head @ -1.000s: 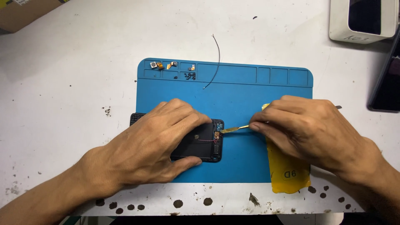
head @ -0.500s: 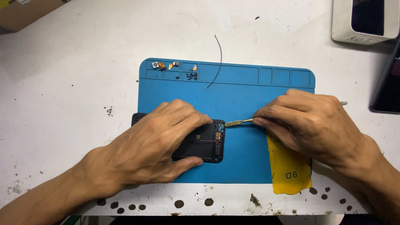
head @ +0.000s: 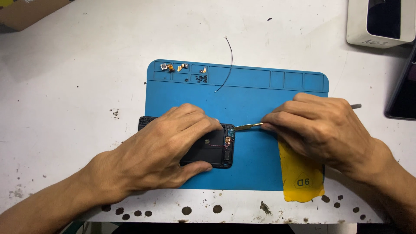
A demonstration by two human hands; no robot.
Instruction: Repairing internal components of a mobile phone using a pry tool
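Observation:
An opened black phone lies across the left edge of a blue work mat, its inner parts facing up. My left hand presses down on it and covers most of its body. My right hand holds a thin metal pry tool whose flat tip reaches the small circuit board at the phone's right end. The tool's other end sticks out past my right hand.
Small camera parts and screws sit in the mat's top compartments. A thin black wire lies across the mat's upper edge. A yellow film sheet lies under my right wrist. A white box and a dark device stand at the right.
My right hand has drawn slightly rightward and the tool now lies flatter, its tip at the phone's right end. The left hand stays on the phone.

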